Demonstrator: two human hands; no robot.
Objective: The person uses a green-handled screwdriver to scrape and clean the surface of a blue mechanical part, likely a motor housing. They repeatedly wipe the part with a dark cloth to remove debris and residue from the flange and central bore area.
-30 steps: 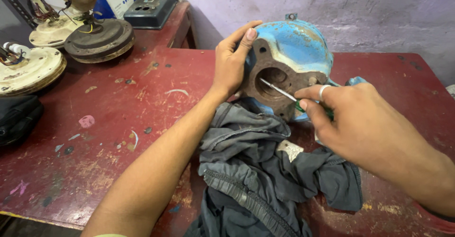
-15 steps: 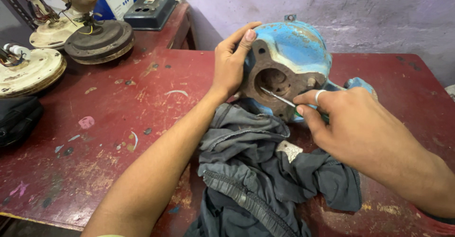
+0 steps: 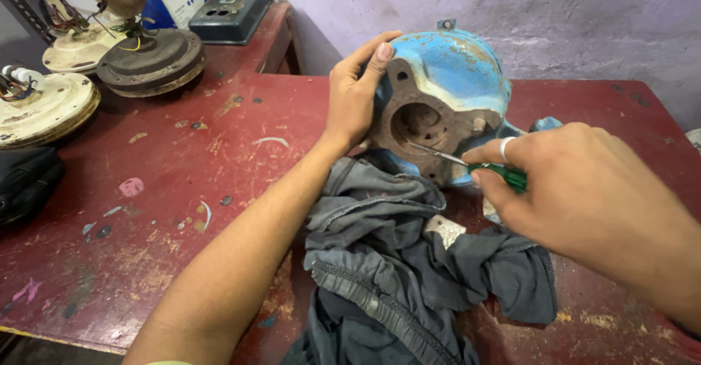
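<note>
So, hands and work, as seen from your head camera:

Left hand: your left hand [image 3: 355, 96] was spread over the upper left edge of the blue-painted, rusted cast-metal pump housing [image 3: 447, 98], fingers curled over its top and palm pressed to its side, steadying it.

Right hand: your right hand [image 3: 577, 190] was closed in a pinch around the green handle of a slim metal-shafted screwdriver [image 3: 467, 163]; a pale ring sat on one finger.

Screwdriver: its shaft ran up and to the left from your fingers, and the tip reached into the round opening in the housing's rusty brown flange face. Whether the tip touched metal inside could not be told.

Pump housing: it stood on the far middle part of the worn red-painted wooden table [image 3: 182, 212], close to the purple wall, with its flange face turned toward you and tilted slightly.

Cloth: a crumpled dark grey garment with a zip edge [image 3: 409, 277] lay on the table just in front of the housing, under both of your wrists, touching the housing's lower edge.

Far left: two cream round fan motor bodies [image 3: 44, 106] and a dark brown one [image 3: 150, 62] sat well apart from your hands.

Behind those: a dark grey rectangular box [image 3: 232, 11] rested on a second red surface.
</note>
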